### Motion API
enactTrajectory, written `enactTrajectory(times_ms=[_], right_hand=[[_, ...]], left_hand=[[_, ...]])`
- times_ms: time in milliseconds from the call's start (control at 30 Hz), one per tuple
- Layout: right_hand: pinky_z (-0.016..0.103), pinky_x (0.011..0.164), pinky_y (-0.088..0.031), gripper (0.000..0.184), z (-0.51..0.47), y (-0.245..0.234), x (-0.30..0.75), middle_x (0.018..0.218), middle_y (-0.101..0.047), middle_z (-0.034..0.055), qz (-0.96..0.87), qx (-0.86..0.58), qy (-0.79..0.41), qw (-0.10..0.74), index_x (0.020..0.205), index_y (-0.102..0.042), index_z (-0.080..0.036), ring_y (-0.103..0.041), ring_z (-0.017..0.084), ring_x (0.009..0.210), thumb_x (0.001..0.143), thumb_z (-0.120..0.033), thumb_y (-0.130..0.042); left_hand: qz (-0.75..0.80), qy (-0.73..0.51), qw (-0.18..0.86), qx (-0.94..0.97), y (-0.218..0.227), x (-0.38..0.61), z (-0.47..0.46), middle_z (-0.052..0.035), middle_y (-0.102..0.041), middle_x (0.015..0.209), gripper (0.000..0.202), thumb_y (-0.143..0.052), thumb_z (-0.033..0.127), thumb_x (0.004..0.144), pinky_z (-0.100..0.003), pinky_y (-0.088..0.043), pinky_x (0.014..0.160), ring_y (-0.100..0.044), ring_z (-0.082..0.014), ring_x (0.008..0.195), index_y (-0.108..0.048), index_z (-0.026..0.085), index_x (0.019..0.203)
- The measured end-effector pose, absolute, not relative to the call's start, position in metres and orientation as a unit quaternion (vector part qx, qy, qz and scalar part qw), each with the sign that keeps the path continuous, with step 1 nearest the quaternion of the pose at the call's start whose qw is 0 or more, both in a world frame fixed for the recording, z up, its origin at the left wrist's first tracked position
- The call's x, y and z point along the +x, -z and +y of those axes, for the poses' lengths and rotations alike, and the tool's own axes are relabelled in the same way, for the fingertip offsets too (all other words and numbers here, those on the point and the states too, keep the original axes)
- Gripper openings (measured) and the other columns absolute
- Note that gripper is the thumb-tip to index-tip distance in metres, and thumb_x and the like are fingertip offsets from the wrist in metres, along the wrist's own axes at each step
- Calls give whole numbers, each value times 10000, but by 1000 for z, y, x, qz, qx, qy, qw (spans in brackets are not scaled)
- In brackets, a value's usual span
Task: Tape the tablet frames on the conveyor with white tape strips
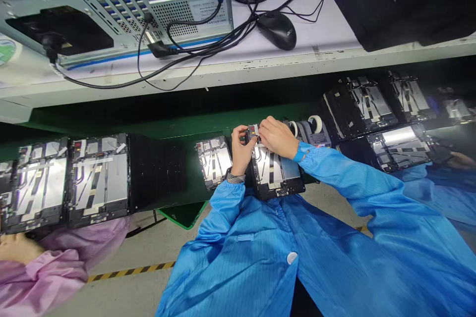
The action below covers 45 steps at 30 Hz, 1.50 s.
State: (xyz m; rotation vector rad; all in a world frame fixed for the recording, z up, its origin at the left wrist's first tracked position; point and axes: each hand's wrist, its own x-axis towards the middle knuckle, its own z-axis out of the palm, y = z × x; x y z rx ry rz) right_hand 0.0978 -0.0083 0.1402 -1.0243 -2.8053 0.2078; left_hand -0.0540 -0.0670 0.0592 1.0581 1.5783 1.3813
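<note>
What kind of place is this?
Probably an electronics factory: opened tablets lie along a green conveyor belt, the left hand and right hand hold a small part, and the worker wears a blue work coat.

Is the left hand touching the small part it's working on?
Touching: the head view shows the left hand gripping the edge of the small part, next to the right hand.
</note>
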Motion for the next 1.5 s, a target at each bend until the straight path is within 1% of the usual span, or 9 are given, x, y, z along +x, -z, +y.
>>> enactTrajectory(times_ms=[200,300,400,500,600,767,933,1133,1500], right_hand=[[372,747,-403,179,15,-149,101,959,-627,116,-918,-342,-158,122,928,-671,-160,-504,266,945,981,-163,-500],[381,805,-421,148,15,-147,108,991,-637,98,-907,-326,-211,161,1019,-673,-174,-517,263,963,986,-223,-538],[408,853,-418,189,8,-140,114,1079,-635,114,-906,-319,-212,181,1108,-667,-174,-509,280,1005,959,-277,-613],[413,860,-404,139,4,-131,113,1046,-629,113,-905,-323,-202,189,1013,-681,-183,-499,276,986,981,-272,-579],[402,843,-397,190,8,-126,107,968,-621,97,-896,-336,-212,196,894,-672,-191,-499,260,943,999,-232,-520],[372,796,-409,147,25,-135,103,869,-620,66,-867,-387,-227,217,845,-657,-194,-522,244,890,948,-176,-553],[387,811,-406,176,14,-143,102,909,-640,82,-876,-391,-160,232,906,-679,-189,-526,256,919,993,-203,-526],[401,782,-358,259,-17,-125,100,920,-638,115,-914,-358,-26,188,958,-706,-169,-487,267,913,1034,-190,-460],[397,741,-360,296,-30,-112,96,874,-632,119,-924,-345,36,161,956,-708,-149,-479,261,873,1038,-152,-423]], left_hand=[[618,-544,381,421,-60,-52,-67,-48,-603,1277,355,-758,243,846,-290,-452,838,-591,-203,1123,-616,281,1169],[619,-546,378,419,-59,-52,-67,-47,-606,1272,353,-752,237,849,-291,-454,843,-591,-203,1125,-617,286,1171],[620,-542,377,424,-59,-52,-67,-49,-605,1272,346,-741,235,856,-294,-452,844,-593,-205,1128,-621,291,1175],[622,-538,373,430,-60,-53,-68,-49,-604,1279,342,-735,231,861,-293,-450,847,-593,-205,1132,-622,293,1178],[624,-534,372,432,-60,-53,-68,-47,-606,1281,347,-731,222,859,-290,-449,845,-592,-201,1131,-620,292,1179],[626,-526,375,436,-59,-54,-67,-51,-603,1287,349,-729,227,857,-292,-457,847,-593,-203,1130,-618,284,1183],[623,-519,373,451,-61,-56,-69,-54,-588,1314,342,-715,247,891,-305,-463,873,-585,-215,1165,-617,303,1213],[616,-511,376,467,-62,-59,-70,-53,-590,1314,357,-712,235,895,-326,-461,896,-588,-222,1177,-614,310,1230],[621,-512,371,462,-65,-56,-70,-53,-593,1303,352,-704,210,874,-339,-457,900,-585,-224,1166,-624,299,1206]])
